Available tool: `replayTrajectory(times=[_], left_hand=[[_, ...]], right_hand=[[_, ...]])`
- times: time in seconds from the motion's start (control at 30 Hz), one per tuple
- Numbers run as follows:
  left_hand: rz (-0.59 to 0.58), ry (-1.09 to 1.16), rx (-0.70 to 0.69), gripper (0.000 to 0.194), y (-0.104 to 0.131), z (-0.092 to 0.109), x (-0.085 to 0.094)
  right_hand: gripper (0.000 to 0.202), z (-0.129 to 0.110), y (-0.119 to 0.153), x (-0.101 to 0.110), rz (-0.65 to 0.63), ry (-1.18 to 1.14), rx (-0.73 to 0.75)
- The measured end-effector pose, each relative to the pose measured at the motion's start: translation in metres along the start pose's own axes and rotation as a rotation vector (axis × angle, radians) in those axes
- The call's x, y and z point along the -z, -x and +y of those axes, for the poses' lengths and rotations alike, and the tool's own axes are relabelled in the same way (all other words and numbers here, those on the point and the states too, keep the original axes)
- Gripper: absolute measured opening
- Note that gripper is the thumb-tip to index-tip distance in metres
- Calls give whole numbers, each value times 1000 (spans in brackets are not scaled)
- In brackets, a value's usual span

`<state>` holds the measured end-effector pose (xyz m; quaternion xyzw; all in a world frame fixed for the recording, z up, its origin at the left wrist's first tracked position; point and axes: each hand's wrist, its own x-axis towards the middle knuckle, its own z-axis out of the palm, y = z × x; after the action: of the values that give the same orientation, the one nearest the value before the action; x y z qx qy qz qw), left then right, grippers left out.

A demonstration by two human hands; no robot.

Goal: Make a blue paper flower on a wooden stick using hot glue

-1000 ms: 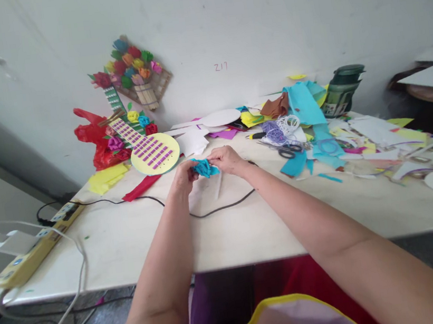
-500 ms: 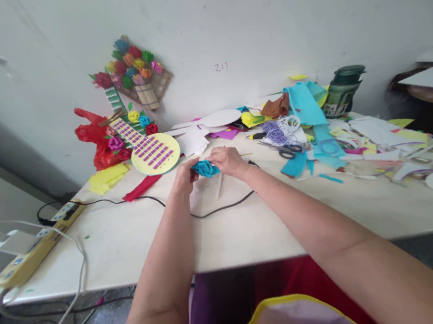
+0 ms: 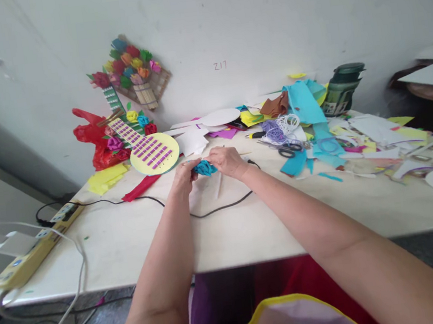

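Above the middle of the white table, a crumpled blue paper flower is held between both hands. My left hand is closed on its left side, with the fingertips partly hidden behind it. On the upper right edge, my right hand pinches the same flower. A thin white stick slants down on the table just below my right hand. Behind the hands lie white paper pieces.
A yellow guitar-shaped craft with paper flowers stands at the back left. Scissors, cord, blue crepe paper and scraps lie right. A black cable crosses the table; a power strip is left.
The fingers of my right hand have shifted slightly left over the blue flower, which looks a little more bunched. The camera view has moved slightly.
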<state>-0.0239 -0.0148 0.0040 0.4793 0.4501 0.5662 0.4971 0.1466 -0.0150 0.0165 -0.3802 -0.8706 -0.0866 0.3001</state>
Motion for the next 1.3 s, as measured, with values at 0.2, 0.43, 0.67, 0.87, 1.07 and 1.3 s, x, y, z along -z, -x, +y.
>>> replayTrajectory(times=[0.2, 0.43, 0.67, 0.87, 1.07, 1.3], left_hand=[[1, -42, -15, 28, 2, 3, 0], [-48, -69, -23, 29, 1, 2, 2], [-71, -98, -13, 25, 4, 6, 1], [-92, -125, 3, 24, 8, 10, -1], [-106, -135, -2, 25, 9, 11, -2], [-133, -146, -34, 28, 9, 10, -1]], right_hand=[[28, 6, -1, -4, -45, -119, -102], [28, 14, -4, -10, -69, -333, -227], [26, 21, -5, -15, -56, -457, -210], [27, 25, -5, -13, -96, -429, -191], [29, 27, -4, -14, -101, -427, -182], [27, 28, -4, -13, -104, -438, -199]])
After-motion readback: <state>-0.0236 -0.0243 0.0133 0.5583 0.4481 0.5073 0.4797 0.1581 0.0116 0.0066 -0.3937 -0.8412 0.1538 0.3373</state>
